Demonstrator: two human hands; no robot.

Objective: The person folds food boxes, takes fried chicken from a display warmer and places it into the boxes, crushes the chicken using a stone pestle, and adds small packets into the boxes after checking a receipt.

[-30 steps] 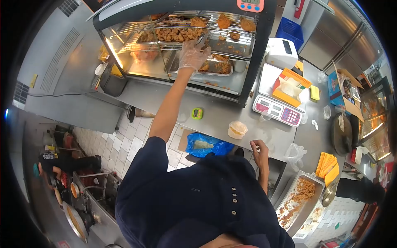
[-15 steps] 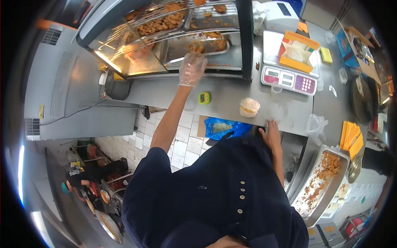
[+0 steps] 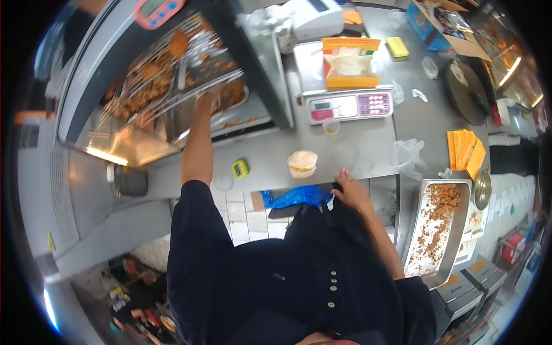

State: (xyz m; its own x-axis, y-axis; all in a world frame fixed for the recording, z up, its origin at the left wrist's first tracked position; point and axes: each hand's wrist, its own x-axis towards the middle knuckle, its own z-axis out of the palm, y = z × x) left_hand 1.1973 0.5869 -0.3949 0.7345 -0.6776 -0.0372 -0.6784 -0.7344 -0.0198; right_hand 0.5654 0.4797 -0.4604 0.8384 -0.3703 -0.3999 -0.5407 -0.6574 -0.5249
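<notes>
My left hand (image 3: 211, 99), in a clear plastic glove, reaches inside the heated glass display case (image 3: 259, 69). It is at the lower metal tray, beside brown fried food pieces (image 3: 233, 91); its fingers are blurred and partly hidden, so a grip cannot be made out. On the steel counter's front edge rests my bare right hand (image 3: 352, 192), fingers stretched out, holding nothing. Near it sits a round bun-like item in pale wrapping (image 3: 302, 164). A small green timer (image 3: 240, 168) lies on the counter below my left forearm.
A scale (image 3: 351, 107) carries an open orange box (image 3: 351, 62). A plastic bag (image 3: 409, 158), orange packets (image 3: 464, 150) and a deep steel pan (image 3: 437, 230) with fried bits are on the right. A pink timer (image 3: 158, 11) is on the case. Another person (image 3: 129, 313) works lower left.
My left hand has gone deeper into the display case, past its front edge. The view has swung, shifting the counter items leftward. My right hand stays at the counter edge.
</notes>
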